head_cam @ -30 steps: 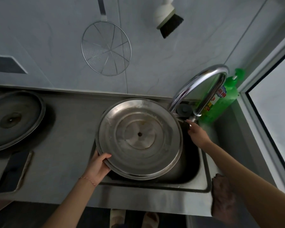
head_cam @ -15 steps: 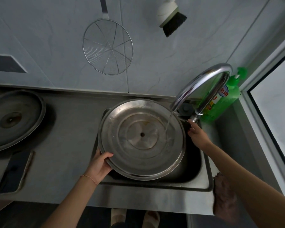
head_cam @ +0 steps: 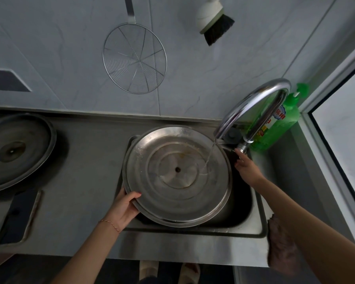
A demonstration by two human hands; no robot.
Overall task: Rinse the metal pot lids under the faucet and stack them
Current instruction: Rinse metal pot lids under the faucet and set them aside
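A large round metal pot lid (head_cam: pixel 178 177) lies underside up over the sink (head_cam: pixel 252 224), with a small hole at its middle. My left hand (head_cam: pixel 124 208) grips its near left rim. A thin stream of water runs from the curved faucet (head_cam: pixel 252 105) onto the lid's right half. My right hand (head_cam: pixel 247 167) reaches to the faucet's handle at its base, fingers around it. A second metal lid (head_cam: pixel 16 150) rests on the counter at far left.
A green dish soap bottle (head_cam: pixel 281 124) stands behind the faucet by the window. A wire skimmer (head_cam: pixel 134 58) and a brush (head_cam: pixel 215 21) hang on the wall. A dark cloth (head_cam: pixel 281 249) drapes over the counter's front right edge. A dark slot (head_cam: pixel 16 216) lies near left.
Water has started running from the faucet onto the lid. The lid has shifted slightly right under the spout; my right hand stays at the faucet's handle.
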